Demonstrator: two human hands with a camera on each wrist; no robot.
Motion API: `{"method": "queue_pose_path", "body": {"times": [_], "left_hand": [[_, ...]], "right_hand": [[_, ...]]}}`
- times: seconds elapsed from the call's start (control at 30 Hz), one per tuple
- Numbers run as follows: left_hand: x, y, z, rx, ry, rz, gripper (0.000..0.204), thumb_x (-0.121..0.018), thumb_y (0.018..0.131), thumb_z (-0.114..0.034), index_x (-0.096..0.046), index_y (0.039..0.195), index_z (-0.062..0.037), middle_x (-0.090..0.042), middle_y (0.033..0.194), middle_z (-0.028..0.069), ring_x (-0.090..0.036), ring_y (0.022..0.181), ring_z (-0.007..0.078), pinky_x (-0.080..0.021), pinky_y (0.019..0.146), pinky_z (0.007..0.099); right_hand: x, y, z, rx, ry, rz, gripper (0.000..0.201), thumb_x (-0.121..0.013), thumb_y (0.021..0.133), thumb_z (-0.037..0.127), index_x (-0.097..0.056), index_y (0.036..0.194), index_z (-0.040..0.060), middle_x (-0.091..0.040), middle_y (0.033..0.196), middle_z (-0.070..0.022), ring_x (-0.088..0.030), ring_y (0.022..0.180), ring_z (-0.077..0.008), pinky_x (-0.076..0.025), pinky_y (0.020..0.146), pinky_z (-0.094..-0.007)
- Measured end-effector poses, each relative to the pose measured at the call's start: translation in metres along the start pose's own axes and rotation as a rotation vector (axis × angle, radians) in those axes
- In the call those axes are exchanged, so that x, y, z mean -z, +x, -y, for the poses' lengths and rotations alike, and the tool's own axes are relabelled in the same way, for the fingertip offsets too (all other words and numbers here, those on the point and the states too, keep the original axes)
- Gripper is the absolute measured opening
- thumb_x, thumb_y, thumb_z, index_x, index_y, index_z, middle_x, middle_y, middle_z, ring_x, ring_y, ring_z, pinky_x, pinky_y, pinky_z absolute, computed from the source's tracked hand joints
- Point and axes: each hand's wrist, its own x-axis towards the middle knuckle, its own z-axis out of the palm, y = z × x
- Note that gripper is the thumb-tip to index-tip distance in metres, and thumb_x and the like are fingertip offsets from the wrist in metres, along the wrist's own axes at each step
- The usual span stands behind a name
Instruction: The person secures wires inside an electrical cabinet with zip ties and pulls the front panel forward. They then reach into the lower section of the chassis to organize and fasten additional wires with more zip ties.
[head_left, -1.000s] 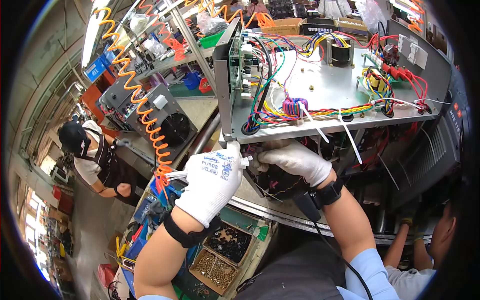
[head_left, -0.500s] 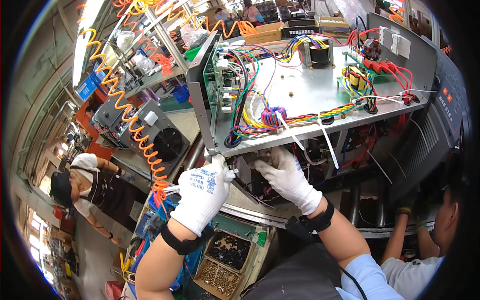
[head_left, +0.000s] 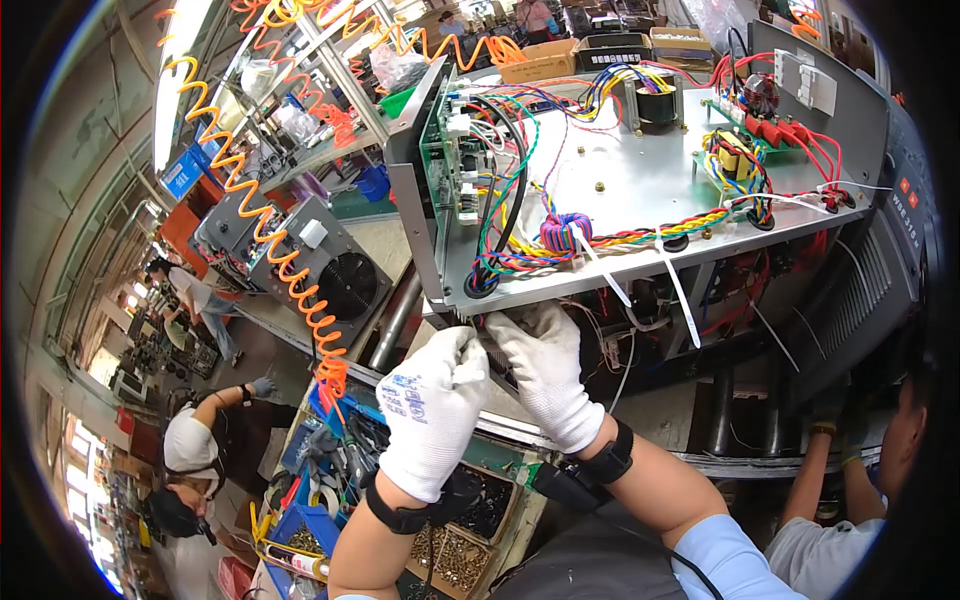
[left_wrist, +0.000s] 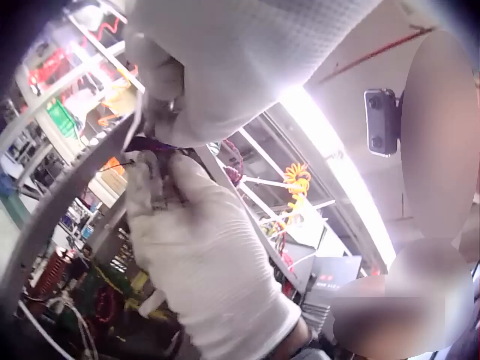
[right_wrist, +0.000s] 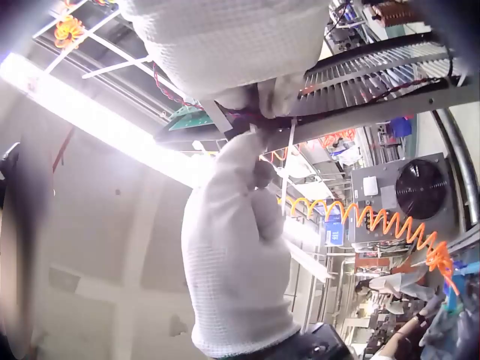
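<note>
Both hands wear white knit gloves and work close together under the near left corner of a metal chassis (head_left: 620, 215) loaded with wiring. My left hand (head_left: 432, 405) has its fingers bent in to the thumb around a thin white cable tie (right_wrist: 289, 161), which stands out beside the fingers in the right wrist view. My right hand (head_left: 548, 375) reaches under the chassis edge, its fingertips curled on dark purple wires (left_wrist: 154, 144). The fingertips of both hands meet at these wires, partly hidden by the gloves. Above, a purple-wound ring coil (head_left: 566, 233) sits on the wire harness.
Two loose cable-tie tails (head_left: 680, 300) hang over the chassis's front edge. An orange coiled hose (head_left: 290, 240) dangles at left. Boxes of small metal parts (head_left: 462, 562) stand below the left forearm. One person (head_left: 195, 450) is at lower left, another (head_left: 890, 460) at lower right.
My left hand has turned, and the bunch of white strips and heads that stuck out of it no longer shows. Its fingers are now nearer the right hand. The person at left has bent down.
</note>
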Motion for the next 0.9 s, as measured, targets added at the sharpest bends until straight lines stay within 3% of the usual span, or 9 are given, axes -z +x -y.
{"method": "queue_pose_path", "body": {"times": [0.03,0.1,0.23,0.33,0.5,0.57,0.77,0.9], "left_hand": [[0.002,0.002,0.002,-0.038,0.006,-0.03,0.012,-0.064,0.082,-0.008,-0.065,0.092,-0.0018,-0.064,0.08,0.0157,-0.064,0.073,0.0277,-0.05,0.068,0.0327],[0.012,0.001,-0.004,0.051,0.084,0.037,0.011,-0.064,0.081,-0.008,-0.066,0.09,-0.003,-0.062,0.084,0.0149,-0.061,0.077,0.0279,-0.049,0.07,0.0339],[0.013,0.003,-0.008,-0.079,0.231,-0.029,0.01,-0.062,0.081,-0.008,-0.065,0.09,-0.0041,-0.059,0.093,0.0147,-0.06,0.084,0.0286,-0.049,0.072,0.0348],[0.008,-0.001,-0.007,-0.099,0.189,0.04,0.019,-0.063,0.081,-0.006,-0.061,0.099,-0.0024,-0.062,0.09,0.0141,-0.063,0.077,0.0292,-0.05,0.069,0.0355],[0.003,0.001,0.005,-0.115,0.008,0.041,0.018,-0.063,0.082,-0.005,-0.063,0.099,-0.0016,-0.066,0.088,0.0142,-0.066,0.077,0.0303,-0.052,0.069,0.0333],[0.003,0.008,0.01,-0.247,-0.081,0.139,0.018,-0.062,0.082,-0.004,-0.064,0.1,-0.0017,-0.067,0.09,0.0141,-0.067,0.08,0.0292,-0.052,0.072,0.0321],[0.013,0.021,0.014,-0.219,-0.161,0.273,0.018,-0.06,0.085,-0.005,-0.065,0.102,-0.0011,-0.068,0.09,0.0133,-0.067,0.081,0.0263,-0.051,0.073,0.0306],[0.013,0.022,0.005,-0.046,-0.199,0.275,0.008,-0.06,0.083,-0.006,-0.059,0.088,0.0002,-0.061,0.074,0.0126,-0.061,0.066,0.0225,-0.048,0.064,0.0292]], "right_hand": [[-0.001,0.0,0.003,0.001,0.0,0.002,0.023,-0.064,0.086,-0.002,-0.057,0.108,-0.002,-0.064,0.094,-0.0051,-0.059,0.076,-0.007,-0.05,0.068,-0.0221],[-0.004,-0.003,0.01,-0.055,-0.002,0.018,0.023,-0.064,0.086,-0.001,-0.057,0.108,-0.0019,-0.064,0.092,-0.0047,-0.059,0.074,-0.0067,-0.05,0.066,-0.0217],[0.001,-0.004,0.009,0.016,-0.069,0.06,0.024,-0.064,0.086,0.001,-0.056,0.109,-0.0018,-0.065,0.092,-0.0058,-0.06,0.075,-0.0071,-0.05,0.066,-0.0204],[0.006,-0.001,0.011,-0.04,0.006,0.083,0.023,-0.064,0.087,0.001,-0.057,0.108,-0.0046,-0.065,0.095,-0.0087,-0.063,0.079,-0.0107,-0.053,0.069,-0.0224],[0.015,-0.005,0.018,-0.103,0.185,0.191,0.026,-0.063,0.088,0.002,-0.056,0.111,-0.0061,-0.064,0.103,-0.0109,-0.063,0.091,-0.0146,-0.054,0.082,-0.0274],[0.021,0.0,0.01,-0.093,0.2,0.224,0.027,-0.063,0.088,0.002,-0.055,0.113,-0.0053,-0.063,0.106,-0.011,-0.062,0.095,-0.0148,-0.053,0.085,-0.0279],[0.035,0.011,0.014,-0.142,0.35,0.334,0.033,-0.061,0.088,-0.002,-0.053,0.12,-0.0003,-0.062,0.113,-0.0103,-0.06,0.104,-0.0169,-0.049,0.092,-0.0299],[0.036,0.011,0.022,-0.235,0.363,0.412,0.036,-0.061,0.089,0.002,-0.052,0.124,0.001,-0.062,0.116,-0.0127,-0.059,0.109,-0.0216,-0.045,0.099,-0.0383]]}}
